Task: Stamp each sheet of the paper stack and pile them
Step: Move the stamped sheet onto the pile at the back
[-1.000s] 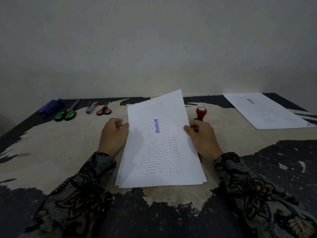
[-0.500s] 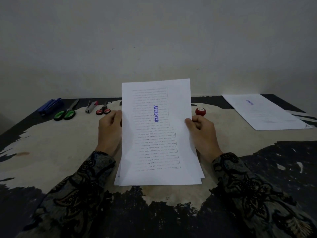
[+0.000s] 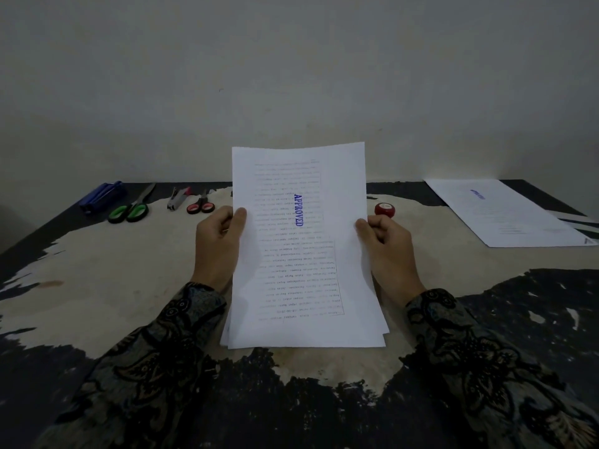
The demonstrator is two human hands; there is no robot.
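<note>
left hand (image 3: 217,244) grips paper stack (image 3: 304,254) | right hand (image 3: 389,247) grips stack, stamp (image 3: 384,210)

Two long sleeves enter from the lower corners of the frame, the left sleeve (image 3: 155,358) and right sleeve (image 3: 479,358) cut from the same dark batik-style cloth, with brownish-gold floral and scroll patterns, reaching to the wrists; both hands are bare.
</note>
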